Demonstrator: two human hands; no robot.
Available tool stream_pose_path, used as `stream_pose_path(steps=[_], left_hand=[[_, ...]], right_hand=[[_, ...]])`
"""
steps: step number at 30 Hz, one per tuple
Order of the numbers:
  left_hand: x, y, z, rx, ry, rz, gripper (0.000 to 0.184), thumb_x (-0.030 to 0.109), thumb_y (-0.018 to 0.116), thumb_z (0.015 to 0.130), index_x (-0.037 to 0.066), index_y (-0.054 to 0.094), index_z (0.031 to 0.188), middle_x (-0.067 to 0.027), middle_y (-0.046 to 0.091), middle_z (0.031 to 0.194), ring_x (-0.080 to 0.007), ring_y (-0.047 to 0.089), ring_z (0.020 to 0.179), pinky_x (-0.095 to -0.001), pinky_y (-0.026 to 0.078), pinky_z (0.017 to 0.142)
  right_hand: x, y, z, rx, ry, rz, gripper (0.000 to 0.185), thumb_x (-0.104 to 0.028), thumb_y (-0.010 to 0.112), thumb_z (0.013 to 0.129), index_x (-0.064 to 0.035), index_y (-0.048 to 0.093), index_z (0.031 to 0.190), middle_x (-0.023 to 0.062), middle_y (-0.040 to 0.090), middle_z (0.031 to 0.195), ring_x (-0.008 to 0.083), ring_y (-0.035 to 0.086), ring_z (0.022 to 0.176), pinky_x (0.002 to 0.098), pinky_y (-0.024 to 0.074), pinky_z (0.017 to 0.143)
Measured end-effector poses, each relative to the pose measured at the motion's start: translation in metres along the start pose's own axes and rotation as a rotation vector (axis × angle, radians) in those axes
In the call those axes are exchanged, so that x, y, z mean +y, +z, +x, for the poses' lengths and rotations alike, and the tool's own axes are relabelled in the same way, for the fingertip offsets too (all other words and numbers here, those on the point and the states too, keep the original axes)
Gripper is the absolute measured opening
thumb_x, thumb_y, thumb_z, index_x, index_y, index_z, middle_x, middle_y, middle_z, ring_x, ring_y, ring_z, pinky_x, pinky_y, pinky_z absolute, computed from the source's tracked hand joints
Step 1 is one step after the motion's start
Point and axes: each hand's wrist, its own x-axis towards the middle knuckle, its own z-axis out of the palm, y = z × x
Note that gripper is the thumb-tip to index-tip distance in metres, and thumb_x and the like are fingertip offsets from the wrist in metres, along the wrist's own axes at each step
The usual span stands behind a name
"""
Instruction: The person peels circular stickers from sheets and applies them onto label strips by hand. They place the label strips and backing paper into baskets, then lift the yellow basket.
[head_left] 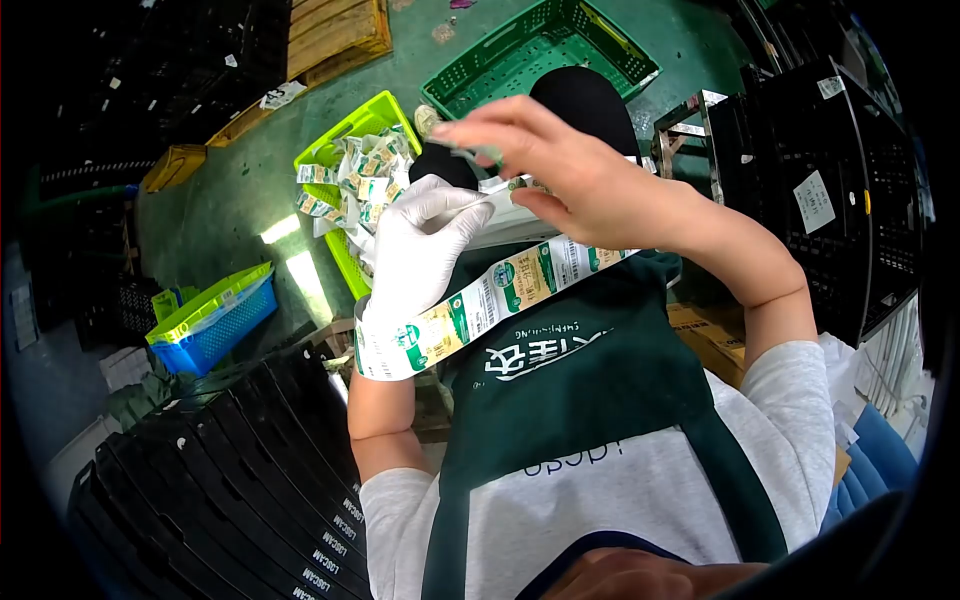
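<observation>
White glove material covers my left hand (420,240), and its thumb and forefinger are pressed together at the tips, just beside a pale, plastic-looking sheet (510,224); I can't tell from here whether they pinch its edge. My bare right hand (585,175) is spread, with its fingers reaching out well apart from the thumb. A small, blurred translucent piece (487,153) shows at those fingers, too smeared for me to tell what it is or whether I have hold of it.

The strip of printed labels (500,290), green, white and tan, lies below both grips in my view. One end loops around my left wrist, and the strip slants up across the front of the dark green apron (580,385) to below my right wrist. The pale sheet lies between the hands, above the strip.

I have the left forearm upright in the view, with the hand leaning inward. The right elbow is bent out to the side, and its forearm crosses toward the left, bringing the right fingers above the gloved ones.

Past the left hand, a lime-green crate (306,160) holds a pile of labelled packets (372,185). A darker green crate (530,60) lies on the floor (235,215) beyond the hands.
</observation>
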Motion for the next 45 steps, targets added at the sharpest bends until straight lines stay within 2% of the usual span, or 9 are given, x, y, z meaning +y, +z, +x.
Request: stream_pose_path(steps=[5, 9, 12, 18, 30, 33, 36, 40, 45], left_hand=[[-0.024, -0.008, 0.009, 0.031, -0.083, -0.087, 0.01, 0.006, 0.07, 0.078, 0.0, 0.07, 0.086, -0.0028, 0.056, 0.074, -0.0099, 0.052, 0.069, -0.0224, 0.041, 0.065], [0.006, -0.005, -0.012, 0.038, 0.218, 0.137, 0.012, 0.01, 0.076, 0.07, 0.004, 0.07, 0.079, -0.0031, 0.058, 0.07, -0.0134, 0.053, 0.069, -0.025, 0.042, 0.065], [0.054, -0.006, -0.044, -0.142, 0.825, 0.487, 0.013, 0.014, 0.075, 0.067, 0.012, 0.07, 0.079, -0.0015, 0.058, 0.069, -0.0199, 0.057, 0.069, -0.0306, 0.045, 0.065], [0.075, -0.006, -0.056, -0.365, 1.068, 0.541, 0.014, 0.016, 0.067, 0.076, 0.009, 0.065, 0.089, -0.0022, 0.058, 0.074, -0.0171, 0.059, 0.072, -0.0279, 0.046, 0.068], [0.026, -0.013, 0.029, 0.355, 0.629, 0.08, 0.029, 0.02, 0.055, 0.09, -0.002, 0.059, 0.109, -0.0097, 0.065, 0.091, -0.0165, 0.063, 0.084, -0.0277, 0.048, 0.08], [-0.005, -0.029, 0.071, 0.35, 0.535, -0.018, 0.032, 0.019, 0.055, 0.092, -0.003, 0.057, 0.115, -0.0116, 0.067, 0.098, -0.0161, 0.064, 0.087, -0.0276, 0.048, 0.084], [0.0, -0.033, 0.066, 0.275, 0.36, -0.032, 0.026, 0.008, 0.05, 0.093, 0.002, 0.053, 0.119, -0.008, 0.056, 0.104, -0.0134, 0.052, 0.099, -0.0248, 0.042, 0.088], [-0.058, -0.071, 0.09, 0.244, 0.541, 0.86, 0.044, 0.025, 0.065, 0.084, 0.011, 0.056, 0.125, -0.012, 0.06, 0.12, -0.0258, 0.06, 0.105, -0.0333, 0.046, 0.093], [-0.066, -0.094, 0.069, 0.176, 0.568, 1.258, 0.059, 0.033, 0.068, 0.08, 0.011, 0.049, 0.131, -0.012, 0.049, 0.134, -0.0306, 0.048, 0.12, -0.0408, 0.039, 0.101]], right_hand=[[-0.005, -0.005, -0.006, 0.114, -0.018, 0.16, 0.07, 0.018, 0.054, 0.077, -0.0113, 0.038, 0.139, 0.0113, 0.043, 0.128, 0.0215, 0.057, 0.103, 0.0289, 0.0526, 0.077], [0.02, -0.048, -0.016, 0.546, 0.012, 0.489, 0.072, 0.011, 0.06, 0.079, -0.0066, 0.031, 0.142, 0.0121, 0.041, 0.133, 0.0176, 0.057, 0.098, 0.0229, 0.048, 0.069], [0.024, -0.076, -0.022, 0.79, 0.167, 0.719, 0.086, 0.017, 0.066, 0.07, -0.0062, 0.026, 0.143, 0.009, 0.037, 0.13, 0.0199, 0.055, 0.097, 0.0261, 0.0531, 0.074], [0.025, -0.063, -0.032, 0.697, 0.232, 0.787, 0.088, 0.018, 0.065, 0.071, -0.0061, 0.024, 0.144, 0.0099, 0.038, 0.13, 0.0204, 0.056, 0.097, 0.0275, 0.0538, 0.073], [0.003, 0.006, -0.029, -0.428, 0.518, 0.387, 0.073, -0.013, 0.074, 0.076, -0.0036, 0.033, 0.135, 0.0113, 0.059, 0.111, 0.0101, 0.048, 0.058, 0.0234, 0.0404, 0.054], [0.023, 0.052, -0.037, -0.318, 0.478, 0.164, 0.07, -0.02, 0.074, 0.074, 0.0016, 0.038, 0.13, 0.0196, 0.064, 0.102, 0.0361, 0.063, 0.082, 0.0409, 0.0493, 0.071], [0.032, 0.052, -0.031, -0.265, 0.54, 0.23, 0.051, -0.008, 0.067, 0.079, 0.0024, 0.041, 0.122, 0.0149, 0.067, 0.089, 0.0322, 0.064, 0.08, 0.0382, 0.0489, 0.069], [0.044, 0.053, -0.029, -0.102, 0.5, 0.265, 0.049, 0.001, 0.064, 0.082, 0.0002, 0.04, 0.124, 0.007, 0.063, 0.081, 0.0102, 0.055, 0.066, 0.0246, 0.0432, 0.057], [0.052, 0.049, -0.025, -0.012, 0.637, 0.229, 0.049, -0.002, 0.067, 0.081, 0.0016, 0.042, 0.123, 0.0078, 0.062, 0.078, 0.0133, 0.058, 0.066, 0.0278, 0.0454, 0.058]])
